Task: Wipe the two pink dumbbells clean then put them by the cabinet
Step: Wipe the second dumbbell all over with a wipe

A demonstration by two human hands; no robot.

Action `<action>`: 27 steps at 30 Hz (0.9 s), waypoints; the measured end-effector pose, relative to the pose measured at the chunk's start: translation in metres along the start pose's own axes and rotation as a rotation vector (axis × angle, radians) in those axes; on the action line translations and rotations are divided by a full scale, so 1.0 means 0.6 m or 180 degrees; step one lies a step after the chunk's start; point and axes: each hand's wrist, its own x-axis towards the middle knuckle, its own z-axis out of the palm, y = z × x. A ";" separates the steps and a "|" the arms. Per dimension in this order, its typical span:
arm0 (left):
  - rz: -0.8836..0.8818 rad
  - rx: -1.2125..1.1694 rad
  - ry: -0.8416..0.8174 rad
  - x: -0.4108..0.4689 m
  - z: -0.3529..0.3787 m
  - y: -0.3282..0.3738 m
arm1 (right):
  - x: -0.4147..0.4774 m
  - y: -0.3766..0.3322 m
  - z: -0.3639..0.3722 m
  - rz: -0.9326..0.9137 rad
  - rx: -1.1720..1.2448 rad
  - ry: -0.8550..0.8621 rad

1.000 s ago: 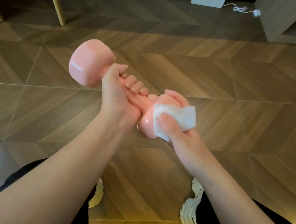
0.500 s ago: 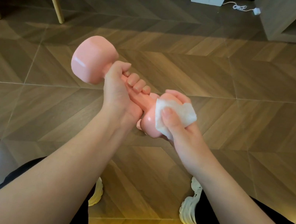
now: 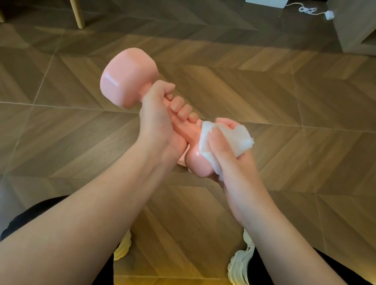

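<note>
The pink dumbbell (image 3: 128, 78) is held in the air above the wooden floor (image 3: 310, 112), its handle gripped in the closed left hand (image 3: 158, 118). In the last second the right hand (image 3: 235, 164) has slid its bunched white wipe (image 3: 239, 138) from the near head's end face round its far side, fingers curled over it. This head looks nearly done. The far head, the unseen second dumbbell and the far-right cabinet (image 3: 348, 22) remain.
</note>
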 end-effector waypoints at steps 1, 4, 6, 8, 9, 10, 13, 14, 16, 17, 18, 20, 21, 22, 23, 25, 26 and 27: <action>-0.0001 -0.0024 0.0011 0.000 0.000 0.001 | -0.002 -0.002 -0.005 0.0034 0.0021 -0.0155; -0.0015 -0.0090 -0.0014 0.001 -0.002 0.005 | -0.004 -0.008 -0.018 0.0127 0.0070 -0.0439; -0.0030 -0.0053 -0.0035 -0.001 -0.002 0.003 | -0.006 -0.004 -0.014 0.0153 0.0061 -0.0374; -0.0027 0.0015 -0.0040 -0.005 -0.001 -0.003 | -0.004 0.002 -0.004 0.0133 -0.0010 -0.0078; -0.0013 0.0043 -0.0044 -0.005 0.000 -0.005 | -0.003 0.004 0.001 0.0064 -0.0061 0.0068; 0.0003 0.0062 -0.0046 -0.005 0.001 -0.005 | 0.000 0.004 0.006 -0.0055 -0.0106 0.0146; 0.0011 0.0052 -0.0048 0.000 0.003 0.000 | 0.008 0.001 0.004 -0.0408 -0.0143 0.0005; 0.0016 0.0033 -0.0042 0.002 0.002 0.002 | 0.009 0.001 -0.001 -0.0337 -0.0124 -0.0116; 0.0034 -0.0013 -0.0012 0.006 0.001 0.009 | 0.010 0.003 -0.014 -0.0189 -0.0154 -0.0485; 0.0038 -0.0038 0.0003 0.006 -0.001 0.011 | 0.010 0.005 -0.019 -0.0161 -0.0171 -0.0658; 0.0038 -0.0062 0.0016 0.007 -0.002 0.012 | 0.009 0.006 -0.021 -0.0158 -0.0159 -0.0753; 0.0033 -0.0079 0.0028 0.005 -0.005 0.013 | 0.006 0.010 -0.014 -0.0221 -0.0101 -0.0720; 0.0034 -0.0064 0.0020 0.003 -0.006 0.011 | 0.005 0.012 -0.008 -0.0235 -0.0035 -0.0587; 0.0040 -0.0035 0.0000 0.002 -0.006 0.009 | 0.004 0.014 0.000 -0.0220 0.0033 -0.0390; 0.0049 -0.0002 -0.0025 0.000 -0.005 0.007 | 0.003 0.015 0.006 -0.0195 0.0091 -0.0187; 0.0050 0.0042 -0.0069 -0.001 -0.003 0.003 | 0.004 0.011 0.012 -0.0165 0.0087 0.0093; 0.0046 0.0045 -0.0098 0.000 -0.002 0.003 | 0.005 0.007 0.012 -0.0145 0.0050 0.0150; 0.0052 0.0045 -0.0137 0.000 -0.001 0.003 | 0.006 0.004 0.008 -0.0113 0.0034 0.0149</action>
